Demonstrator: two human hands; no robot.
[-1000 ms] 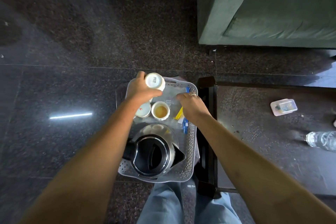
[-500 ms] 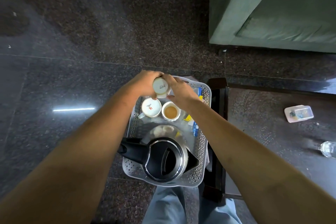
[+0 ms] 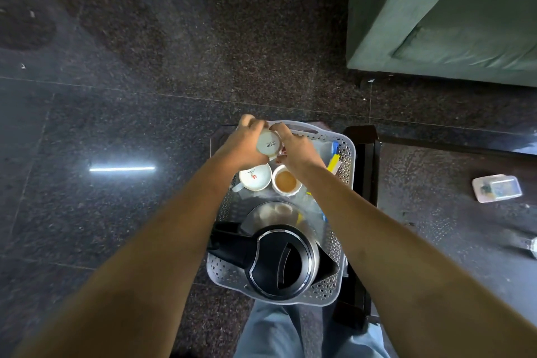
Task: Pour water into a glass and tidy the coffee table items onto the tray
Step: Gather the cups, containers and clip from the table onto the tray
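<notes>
While both hands meet over the far end of the tray [image 3: 347, 151], the white cup [image 3: 268, 145] hangs between them, clear of the tray floor. Its round base, printed with dark lettering, faces up toward the camera, so its long axis runs steeply downward, with the mouth pointing away at the tray below. The left hand [image 3: 247, 145] wraps it from the left, fingers [image 3: 252, 122] curled over the far side. The right hand [image 3: 295, 148] closes in from the right, its fingers bent against the cup's wall. Just below the fingers, nearer the person, stand a cup of tea [image 3: 286, 181] and a white cup with a red mark [image 3: 255, 177], side by side. Nearer still sits the black kettle [image 3: 286, 266]. Yellow and blue sachets [image 3: 334, 159] lie right of the right fingers. Well to the right, on the bench [image 3: 436, 227], rests a small plastic box [image 3: 497, 188].
</notes>
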